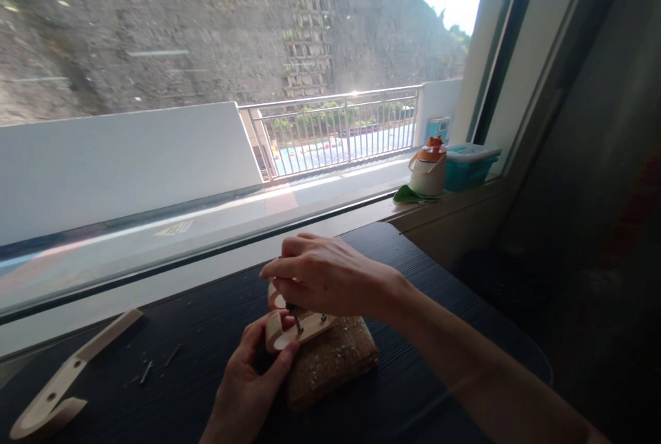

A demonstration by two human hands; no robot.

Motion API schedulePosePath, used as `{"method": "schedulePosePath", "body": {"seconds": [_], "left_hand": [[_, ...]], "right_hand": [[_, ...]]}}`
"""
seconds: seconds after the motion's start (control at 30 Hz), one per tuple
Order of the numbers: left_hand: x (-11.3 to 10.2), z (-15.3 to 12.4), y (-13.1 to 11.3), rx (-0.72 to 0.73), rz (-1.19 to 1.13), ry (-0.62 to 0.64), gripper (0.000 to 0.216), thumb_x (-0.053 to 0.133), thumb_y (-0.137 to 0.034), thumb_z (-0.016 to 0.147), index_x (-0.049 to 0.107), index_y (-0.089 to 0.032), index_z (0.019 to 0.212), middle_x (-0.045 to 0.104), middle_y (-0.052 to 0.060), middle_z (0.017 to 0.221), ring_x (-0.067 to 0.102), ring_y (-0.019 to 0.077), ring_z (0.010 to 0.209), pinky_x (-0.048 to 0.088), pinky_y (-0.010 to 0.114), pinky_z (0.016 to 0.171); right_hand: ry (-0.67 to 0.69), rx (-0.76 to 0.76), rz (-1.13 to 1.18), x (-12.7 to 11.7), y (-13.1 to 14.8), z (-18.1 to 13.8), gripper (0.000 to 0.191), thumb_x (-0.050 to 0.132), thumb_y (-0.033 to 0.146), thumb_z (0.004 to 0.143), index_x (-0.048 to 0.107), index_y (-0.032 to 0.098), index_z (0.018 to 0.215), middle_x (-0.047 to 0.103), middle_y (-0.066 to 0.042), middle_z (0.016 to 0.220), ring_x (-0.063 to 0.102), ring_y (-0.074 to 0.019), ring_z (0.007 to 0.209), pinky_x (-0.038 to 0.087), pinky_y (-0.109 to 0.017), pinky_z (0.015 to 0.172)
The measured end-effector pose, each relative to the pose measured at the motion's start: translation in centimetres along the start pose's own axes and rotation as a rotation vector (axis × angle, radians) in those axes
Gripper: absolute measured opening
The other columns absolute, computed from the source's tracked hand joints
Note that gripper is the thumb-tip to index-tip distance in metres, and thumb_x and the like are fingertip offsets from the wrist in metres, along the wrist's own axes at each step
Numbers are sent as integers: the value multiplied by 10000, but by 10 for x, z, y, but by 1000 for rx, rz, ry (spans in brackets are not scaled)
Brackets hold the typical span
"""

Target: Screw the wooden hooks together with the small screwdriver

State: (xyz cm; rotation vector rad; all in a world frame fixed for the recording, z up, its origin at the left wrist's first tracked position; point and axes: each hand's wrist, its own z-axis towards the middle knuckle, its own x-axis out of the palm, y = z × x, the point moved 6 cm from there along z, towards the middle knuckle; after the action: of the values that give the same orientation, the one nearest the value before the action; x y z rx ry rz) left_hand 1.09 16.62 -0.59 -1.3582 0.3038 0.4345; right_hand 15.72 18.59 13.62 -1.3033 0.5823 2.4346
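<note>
A pale wooden hook-shaped piece (289, 332) lies on a rough chipboard block (330, 361) on the dark table (423, 375). My left hand (248, 382) grips the curved end of that piece from below. My right hand (323, 275) is closed over a small tool whose dark metal tip (297, 320) points down into the piece; the handle is hidden in my fist. A dark screw head (324, 318) shows on the piece to the right of the tip.
A second wooden hook piece (62, 382) lies at the table's left, with loose screws (155, 365) beside it. On the window sill stand a white jar with an orange lid (428, 168) and a teal box (469, 165). Large window ahead.
</note>
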Motion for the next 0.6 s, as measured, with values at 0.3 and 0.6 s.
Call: {"method": "schedulePosePath", "body": {"seconds": [0.3, 0.6], "left_hand": [[0, -1, -3, -2, -14, 15, 421, 653, -467, 684, 613, -205, 1011, 672, 39, 1044, 599, 235, 1037, 429, 336, 968], [2, -1, -1, -41, -22, 22, 457, 644, -480, 686, 586, -194, 1037, 673, 51, 1020, 613, 233, 997, 443, 345, 947]], "right_hand": [[-1, 96, 60, 4, -10, 3, 266, 439, 322, 910, 633, 140, 921, 639, -51, 771, 545, -132, 712, 309, -251, 628], [58, 41, 137, 4, 3, 2, 191, 472, 265, 868, 632, 189, 938, 668, -3, 789, 555, -105, 688, 269, -231, 562]]}}
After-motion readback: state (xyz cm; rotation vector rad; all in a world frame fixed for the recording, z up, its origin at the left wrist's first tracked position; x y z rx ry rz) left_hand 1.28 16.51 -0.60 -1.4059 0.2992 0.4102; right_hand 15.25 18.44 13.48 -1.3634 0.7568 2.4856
